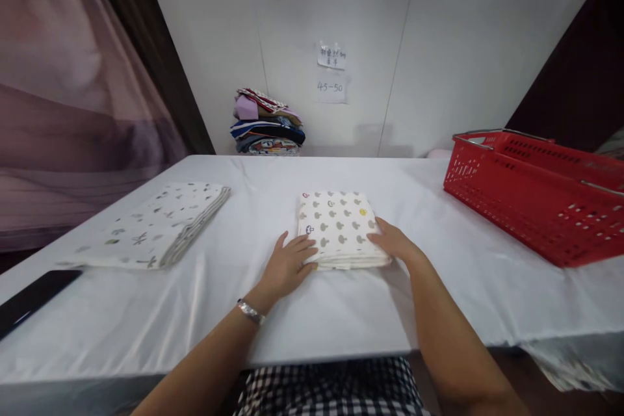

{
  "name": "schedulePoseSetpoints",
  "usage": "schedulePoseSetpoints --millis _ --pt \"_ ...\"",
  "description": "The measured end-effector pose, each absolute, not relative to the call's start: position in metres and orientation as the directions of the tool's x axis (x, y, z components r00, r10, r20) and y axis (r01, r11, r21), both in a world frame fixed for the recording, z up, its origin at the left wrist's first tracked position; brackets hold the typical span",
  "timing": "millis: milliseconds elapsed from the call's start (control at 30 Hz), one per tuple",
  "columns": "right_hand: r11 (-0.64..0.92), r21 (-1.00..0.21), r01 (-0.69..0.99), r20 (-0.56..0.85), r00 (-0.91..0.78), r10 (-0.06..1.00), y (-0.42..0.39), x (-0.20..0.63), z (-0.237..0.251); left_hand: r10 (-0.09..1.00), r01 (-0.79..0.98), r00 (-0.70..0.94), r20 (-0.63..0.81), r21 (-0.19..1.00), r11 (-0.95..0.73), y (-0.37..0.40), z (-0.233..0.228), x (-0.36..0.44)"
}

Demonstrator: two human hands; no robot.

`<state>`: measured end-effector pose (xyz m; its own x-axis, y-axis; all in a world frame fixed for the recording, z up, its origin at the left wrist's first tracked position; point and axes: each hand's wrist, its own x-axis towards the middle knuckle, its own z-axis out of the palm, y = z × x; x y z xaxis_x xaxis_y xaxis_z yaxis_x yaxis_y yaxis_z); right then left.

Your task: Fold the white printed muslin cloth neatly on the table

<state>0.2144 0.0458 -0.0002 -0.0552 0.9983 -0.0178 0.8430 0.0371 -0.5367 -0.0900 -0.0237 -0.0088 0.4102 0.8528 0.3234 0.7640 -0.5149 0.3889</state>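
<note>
A neatly folded white cloth with grey mushroom prints (338, 224) lies flat in front of me, a few of its prints red, yellow and dark blue. My left hand (290, 263) rests at its lower left edge, fingers spread with their tips on the cloth. At the right edge, my right hand (396, 240) touches the cloth with its fingers stretched out; part of that hand's underside is hidden. Further left lies a second folded white cloth with grey and dark prints (160, 221), apart from both hands.
A white-covered table (341, 325) spans the view. On its right stands a red plastic basket (531, 195) with metal handles. A black phone-like object (36, 299) lies at the left edge. Folded fabrics (268, 123) are stacked by the back wall, near paper notes (332, 88).
</note>
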Motion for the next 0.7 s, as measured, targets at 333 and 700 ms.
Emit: schedulePoseSetpoints --millis 333,700 --pt "0.281 -0.288 0.915 0.305 -0.19 0.933 0.029 0.171 0.027 0.841 0.808 0.341 0.421 0.326 -0.491 0.004 0.019 -0.062" --pt "0.373 -0.136 0.918 0.004 -0.376 0.926 0.045 0.148 0.002 0.929 0.841 0.288 0.233 0.403 -0.362 0.017 -0.015 -0.061"
